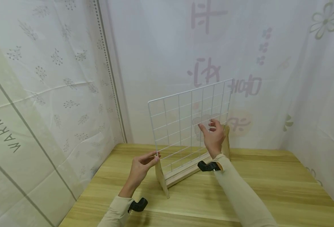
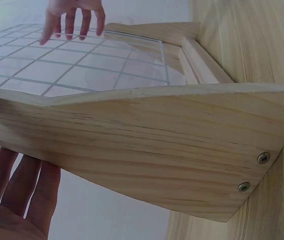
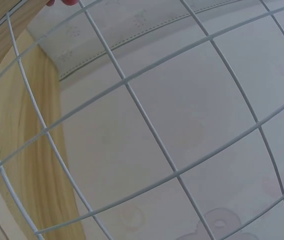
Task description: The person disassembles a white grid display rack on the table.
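Observation:
A white wire grid panel (image 1: 185,123) stands upright, slightly turned, on a wooden stand with a low crossbar (image 1: 184,175) and a shaped board at each end. My left hand (image 1: 141,167) pinches the top of the near wooden side board (image 2: 147,135), thumb on one face and fingers on the other, right beside the grid's edge. Two metal bolts (image 2: 264,158) show at that board's lower end. At the grid's far half is my right hand (image 1: 214,137), thumb and fingers spread apart, fingertips right at the wires. The far side board (image 1: 226,142) stands behind that wrist.
The stand sits on a wood-grain table (image 1: 258,176) whose back edge meets a pale printed curtain (image 1: 155,41). Another patterned curtain (image 1: 70,63) hangs at the left. Dark wrist devices (image 1: 138,205) sit on both forearms, over beige sleeves.

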The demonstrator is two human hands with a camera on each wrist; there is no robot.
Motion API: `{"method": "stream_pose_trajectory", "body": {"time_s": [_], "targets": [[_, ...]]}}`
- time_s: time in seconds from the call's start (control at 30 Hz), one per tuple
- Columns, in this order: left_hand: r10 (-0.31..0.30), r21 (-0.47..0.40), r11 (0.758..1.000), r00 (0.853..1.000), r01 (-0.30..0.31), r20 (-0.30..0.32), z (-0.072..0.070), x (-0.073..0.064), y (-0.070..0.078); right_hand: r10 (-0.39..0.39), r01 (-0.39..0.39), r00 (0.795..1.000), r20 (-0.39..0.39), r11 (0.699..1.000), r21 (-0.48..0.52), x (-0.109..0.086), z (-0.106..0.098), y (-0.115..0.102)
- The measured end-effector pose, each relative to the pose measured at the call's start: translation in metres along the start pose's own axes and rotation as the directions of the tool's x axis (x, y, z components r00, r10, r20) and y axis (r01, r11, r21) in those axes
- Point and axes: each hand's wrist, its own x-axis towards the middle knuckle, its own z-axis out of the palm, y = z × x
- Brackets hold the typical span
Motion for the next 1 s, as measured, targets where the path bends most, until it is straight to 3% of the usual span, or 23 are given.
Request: {"method": "stream_pose_trajectory", "body": {"time_s": [0.77,1.0], "targets": [[-0.002,0.011,1.0,1.0,0.002,0.006,0.0,0.0,0.0,-0.082,0.084,0.996,-0.041,0.995,0.057,0.022,0.0,-0.038],[-0.004,0.005,1.0,1.0,0.004,-0.004,0.0,-0.001,-0.001,-0.073,0.077,0.996,-0.05,0.994,0.079,0.027,0.001,-0.046]]}}
